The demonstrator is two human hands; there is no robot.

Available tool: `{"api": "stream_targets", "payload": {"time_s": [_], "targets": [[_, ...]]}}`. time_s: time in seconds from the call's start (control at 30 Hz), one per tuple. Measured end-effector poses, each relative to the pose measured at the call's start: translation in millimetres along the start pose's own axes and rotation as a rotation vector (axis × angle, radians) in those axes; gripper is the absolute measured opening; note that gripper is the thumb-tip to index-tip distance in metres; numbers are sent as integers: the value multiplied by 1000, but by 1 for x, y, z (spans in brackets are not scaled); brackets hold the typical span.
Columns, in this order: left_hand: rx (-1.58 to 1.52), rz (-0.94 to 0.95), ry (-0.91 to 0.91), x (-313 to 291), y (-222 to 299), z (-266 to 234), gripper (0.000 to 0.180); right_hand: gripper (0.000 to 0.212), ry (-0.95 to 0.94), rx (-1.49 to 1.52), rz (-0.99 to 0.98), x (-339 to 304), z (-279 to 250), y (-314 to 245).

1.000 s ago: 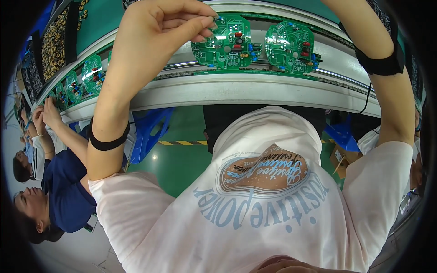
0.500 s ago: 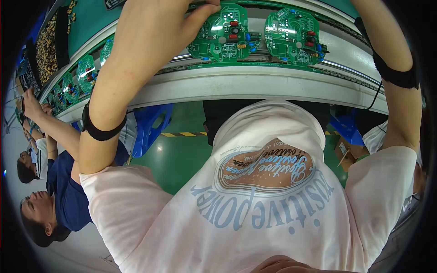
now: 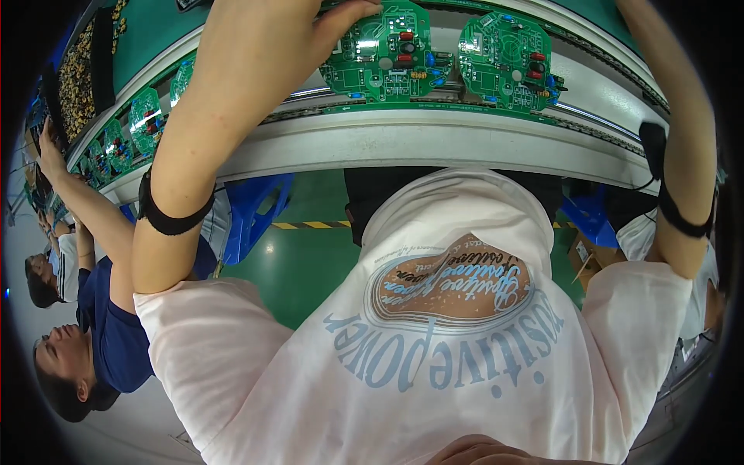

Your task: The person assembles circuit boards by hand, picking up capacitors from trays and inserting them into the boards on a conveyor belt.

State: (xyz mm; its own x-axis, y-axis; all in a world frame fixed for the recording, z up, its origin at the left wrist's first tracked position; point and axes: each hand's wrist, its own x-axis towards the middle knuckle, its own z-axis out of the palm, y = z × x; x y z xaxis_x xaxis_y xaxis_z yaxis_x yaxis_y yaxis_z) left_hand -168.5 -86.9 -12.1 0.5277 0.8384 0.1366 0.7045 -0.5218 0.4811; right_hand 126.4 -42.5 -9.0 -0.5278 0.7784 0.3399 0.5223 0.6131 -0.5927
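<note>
My left hand is at the top edge, over the left part of a green circuit board with red, blue and black components. Its thumb reaches along the board's far edge; the other fingertips are hidden or cut off, so what they hold does not show. Right of that board lies a second green circuit board with similar parts. My right forearm rises along the right side, and its hand is beyond the top edge.
The boards sit in a conveyor track with a white front rail. More circuit boards line the track at left. Beyond them is a bin of small yellowish parts. A co-worker in a navy shirt reaches to the line. Blue stools stand below.
My right forearm has shifted outward and its wristband has moved down. Both near boards appear slightly higher and further right. The co-worker's arm at left has moved a little.
</note>
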Motion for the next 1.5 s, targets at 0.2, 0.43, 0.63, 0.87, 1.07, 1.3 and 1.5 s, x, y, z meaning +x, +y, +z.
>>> {"api": "stream_targets", "payload": {"time_s": [0.2,0.43,0.63,0.87,1.07,1.3,1.5], "targets": [[-2,107,10,0,-12,3,9,19,-38,204,221,-42,-20,-4],[-781,421,359,2,-37,40,10,21,-103,372,356,-72,-25,-3],[-647,536,482,7,-48,52,11,20,-120,461,387,-79,-10,-7],[-784,451,426,5,-41,52,11,21,-96,530,397,-83,-4,-4],[-830,653,594,13,-56,75,12,23,-10,784,625,-76,9,-15],[-749,682,788,17,-49,90,14,25,-35,814,540,-91,7,4],[-559,720,861,20,-43,88,9,21,10,724,505,-88,10,-11]]}}
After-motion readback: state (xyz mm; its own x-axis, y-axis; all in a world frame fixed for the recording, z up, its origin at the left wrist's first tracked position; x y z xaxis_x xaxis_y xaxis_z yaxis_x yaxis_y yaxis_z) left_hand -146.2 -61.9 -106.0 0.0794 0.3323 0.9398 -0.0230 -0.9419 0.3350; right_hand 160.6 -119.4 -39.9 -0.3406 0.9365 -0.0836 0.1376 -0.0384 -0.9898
